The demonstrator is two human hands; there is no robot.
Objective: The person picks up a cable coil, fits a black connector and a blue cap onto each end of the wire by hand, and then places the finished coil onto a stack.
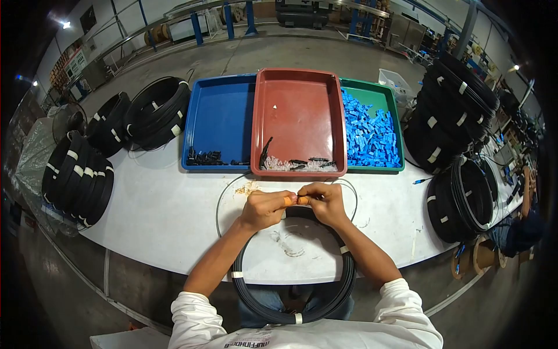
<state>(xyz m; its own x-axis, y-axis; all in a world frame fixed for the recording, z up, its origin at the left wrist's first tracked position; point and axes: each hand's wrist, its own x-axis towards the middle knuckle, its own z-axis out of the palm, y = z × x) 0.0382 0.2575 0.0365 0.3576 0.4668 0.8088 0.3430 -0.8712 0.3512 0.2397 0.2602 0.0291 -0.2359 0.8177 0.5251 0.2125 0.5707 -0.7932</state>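
A coil of black cable (241,296) with white tape bands lies at the table's front edge and reaches over my lap. Above its far side my left hand (267,209) and my right hand (324,203) meet, fingertips nearly touching. Both hands are closed in a pinch, with orange wraps on some fingers. A small dark piece shows between the fingertips; it looks like the cable's end, but its detail is too small to tell. Thin loops of cable (218,203) curve out on both sides of the hands.
Behind the hands stand a blue tray (221,116) with black parts, a red tray (299,110) with clear and black pieces, and a green tray (372,168) with blue connectors (372,136). Cable coils (78,177) stand left and right (450,116). A person (523,232) is at far right.
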